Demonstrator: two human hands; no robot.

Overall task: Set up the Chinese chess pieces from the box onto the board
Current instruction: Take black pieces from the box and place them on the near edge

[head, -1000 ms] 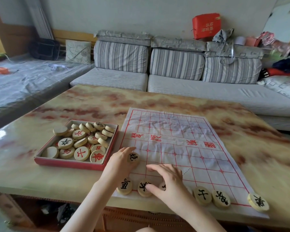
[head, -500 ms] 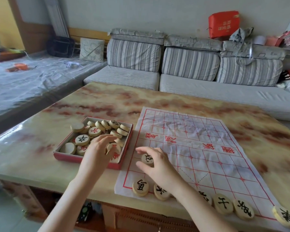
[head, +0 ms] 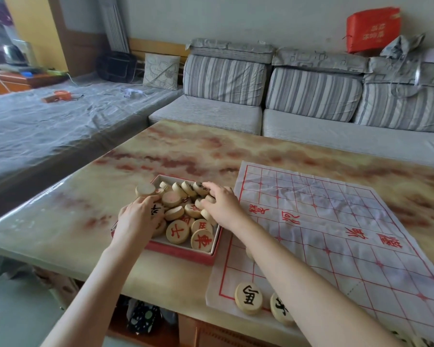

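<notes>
Pale round wooden pieces (head: 178, 231) heaped in shallow red cardboard box (head: 183, 252), beside white red-gridded cloth board (head: 336, 216). Left hand (head: 135, 219) probably pinching a black-marked disc (head: 158, 211); right hand (head: 223, 206) spread across pile, gripping nothing visible. Light, rigid, smooth: pinch rims.

We note soft, even daylight and faint shadows. Glare sheens the table (head: 68, 196) at left. Wide-angle bending distorts edges.

The left hand (head: 138, 217) and right hand (head: 222, 209) touch round wooden chess pieces (head: 177, 231) inside a red-walled box (head: 181, 252) near the marbled table's (head: 60, 221) front edge.
</notes>
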